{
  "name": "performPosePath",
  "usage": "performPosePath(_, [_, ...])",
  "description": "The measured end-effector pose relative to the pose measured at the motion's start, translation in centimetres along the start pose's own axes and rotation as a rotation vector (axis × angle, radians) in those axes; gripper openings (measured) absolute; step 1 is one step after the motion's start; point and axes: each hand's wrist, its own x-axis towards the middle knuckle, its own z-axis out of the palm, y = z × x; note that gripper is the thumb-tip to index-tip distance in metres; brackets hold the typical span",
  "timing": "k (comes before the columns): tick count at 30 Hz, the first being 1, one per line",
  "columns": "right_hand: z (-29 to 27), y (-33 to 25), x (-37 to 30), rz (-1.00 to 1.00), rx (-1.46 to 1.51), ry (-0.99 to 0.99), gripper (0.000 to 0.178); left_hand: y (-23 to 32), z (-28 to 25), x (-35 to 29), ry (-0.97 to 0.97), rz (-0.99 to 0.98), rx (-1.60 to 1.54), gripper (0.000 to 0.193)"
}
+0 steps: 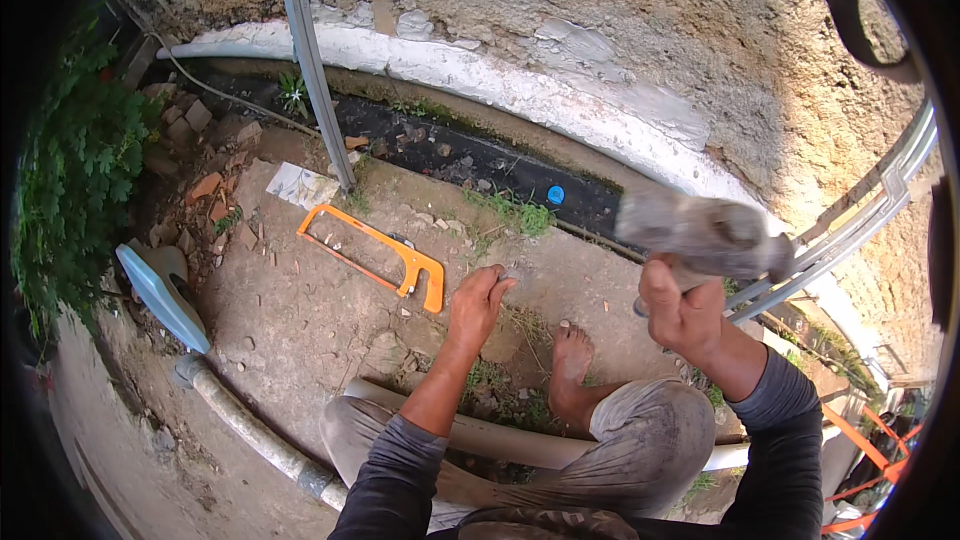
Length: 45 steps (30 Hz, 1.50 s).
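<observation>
My right hand (685, 315) is raised on the right, its fingers wrapped round the handle of a hammer. The hammer's heavy grey head (705, 230) is smeared by motion. Lower and further left, my left hand (475, 305) is closed above the ground, thumb against fingers; a small dark bit shows at the fingertips, too small to name. Just left of that hand lies an orange hacksaw (385, 248) on the dirt-covered concrete, apart from my fingers. My bare foot (571, 360) rests to the right of the left hand.
A metal post (318, 70) stands beyond the hacksaw, beside a dark gutter (470, 155) along a rough wall (620, 30). Metal rails (850, 235) slant at right. A grey-blue plastic object (165, 290), an old pipe (255, 425) and broken bricks (205, 185) lie left.
</observation>
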Motion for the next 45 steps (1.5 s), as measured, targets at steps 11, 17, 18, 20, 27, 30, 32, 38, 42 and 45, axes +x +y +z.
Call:
performPosePath(11, [0.1, -1.2, 1.7, -0.013, -0.001, 0.109, 0.021, -1.1, -0.7, 0.1, -0.026, -0.091, 0.005, 0.023])
performPosePath(17, [-0.3, 3.3, 1.5, 0.224, -0.668, -0.451, 0.030, -1.0, -1.5, 0.5, -0.028, -0.132, 0.015, 0.020])
performPosePath(18, [-0.7, 2.9, 1.7, 0.207, -0.593, -0.337, 0.030, -1.4, -1.7, 0.6, -0.037, -0.124, 0.030, 0.019])
performPosePath(20, [-1.0, 2.1, 1.7, 0.204, -0.440, -0.122, 0.030, -0.1, -1.6, 1.6, -0.055, -0.210, -0.050, 0.020])
performPosePath(27, [0.1, 2.0, 2.9, 0.370, 0.087, 0.055, 0.028, -2.1, -0.5, 2.4, -0.138, -0.243, -0.015, 0.020])
performPosePath(30, [1.7, 4.4, 1.7, 0.397, 0.106, 0.019, 0.029, -1.6, -1.1, 3.4, -0.197, -0.252, -0.055, 0.018])
performPosePath(32, [2.1, 4.5, 1.2, 0.408, 0.120, -0.013, 0.029, -1.9, -1.0, 3.5, -0.206, -0.224, -0.028, 0.018])
performPosePath(38, [2.2, 2.6, 1.0, 0.233, 0.162, -0.034, 0.038, -1.9, -0.6, 3.1, -0.216, -0.145, -0.066, 0.020])
performPosePath(42, [2.6, 2.5, 1.7, 0.198, 0.020, -0.080, 0.042, -1.2, -0.4, 3.3, -0.224, -0.278, -0.164, 0.023])
performPosePath(45, [4.1, 3.1, 2.4, 0.309, 0.019, -0.151, 0.041, -3.0, -1.2, 3.5, -0.253, -0.330, -0.174, 0.024])
